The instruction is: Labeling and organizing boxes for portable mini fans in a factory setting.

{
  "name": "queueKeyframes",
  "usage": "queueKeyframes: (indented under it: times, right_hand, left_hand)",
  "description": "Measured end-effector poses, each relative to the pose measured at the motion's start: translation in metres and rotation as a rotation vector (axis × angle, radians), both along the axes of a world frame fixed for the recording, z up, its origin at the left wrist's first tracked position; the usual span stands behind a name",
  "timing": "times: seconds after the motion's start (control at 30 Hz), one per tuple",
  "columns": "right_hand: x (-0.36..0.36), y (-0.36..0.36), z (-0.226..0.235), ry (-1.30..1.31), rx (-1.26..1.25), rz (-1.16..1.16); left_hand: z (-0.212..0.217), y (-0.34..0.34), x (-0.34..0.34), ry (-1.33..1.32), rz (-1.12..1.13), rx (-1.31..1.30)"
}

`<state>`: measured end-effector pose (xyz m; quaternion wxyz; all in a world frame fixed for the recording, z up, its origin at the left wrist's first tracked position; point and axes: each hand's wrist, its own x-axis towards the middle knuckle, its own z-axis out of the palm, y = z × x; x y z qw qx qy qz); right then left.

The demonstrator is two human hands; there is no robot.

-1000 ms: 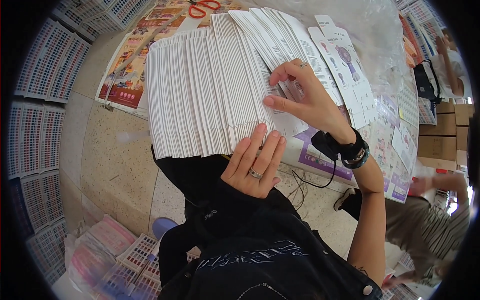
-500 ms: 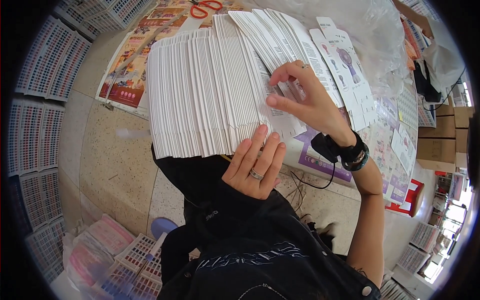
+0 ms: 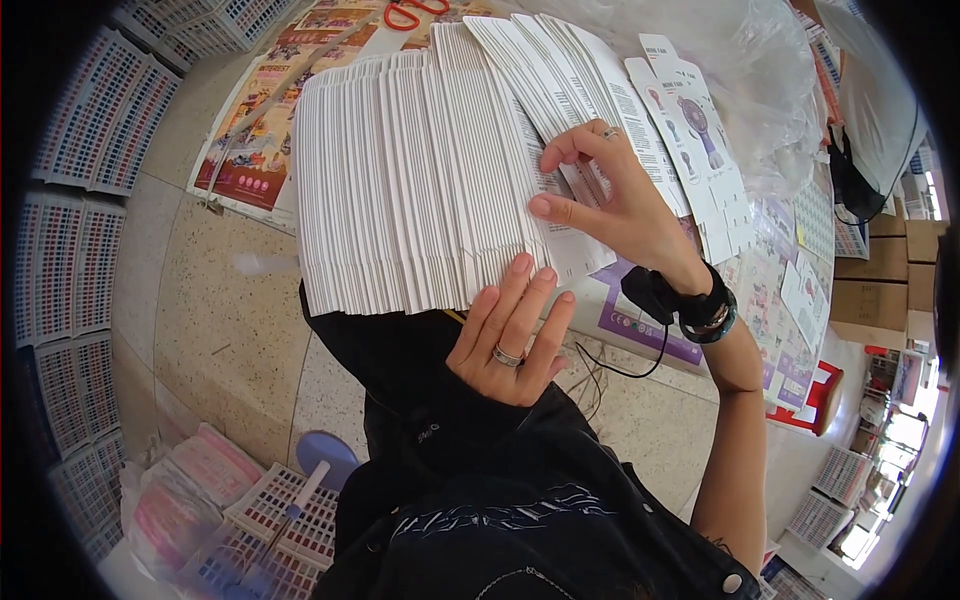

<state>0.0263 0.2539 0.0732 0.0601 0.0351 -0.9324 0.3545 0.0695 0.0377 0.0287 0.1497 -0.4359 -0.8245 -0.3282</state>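
Note:
A wide fanned row of flat white box blanks [image 3: 385, 190] lies overlapped across the near part of the table and juts over its front edge. My left hand [image 3: 510, 335], with a ring on it, rests its fingertips at the lower edge of the row, fingers spread. Over the right part of the row hovers my right hand [image 3: 615, 200], thumb and index finger apart with a gap between them. Its other fingers are partly hidden. A loose blank printed with a purple handheld fan [image 3: 700, 125] lies right of the row.
Red-handled scissors [image 3: 405, 14] lie at the table's far edge. Clear plastic film [image 3: 740, 60] is heaped at the back right. Stacked white trays [image 3: 70, 265] line the left side, and cardboard boxes [image 3: 870, 300] stand at right. A red stool [image 3: 822, 398] is below the table.
My left hand's fingers have spread slightly wider at the row's lower edge. My right hand has barely moved. The view has shifted a little.

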Motion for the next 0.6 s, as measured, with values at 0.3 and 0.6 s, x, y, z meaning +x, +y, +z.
queueKeyframes:
  times: [0.3,0.6]
  right_hand:
    - [0.000,0.003,-0.006,0.053,-0.028,0.019]
    - [-0.002,-0.004,0.006,-0.060,0.039,-0.022]
  left_hand:
    - [0.001,0.004,0.004,-0.044,0.039,0.016]
    - [0.001,0.000,0.005,-0.055,0.012,0.047]
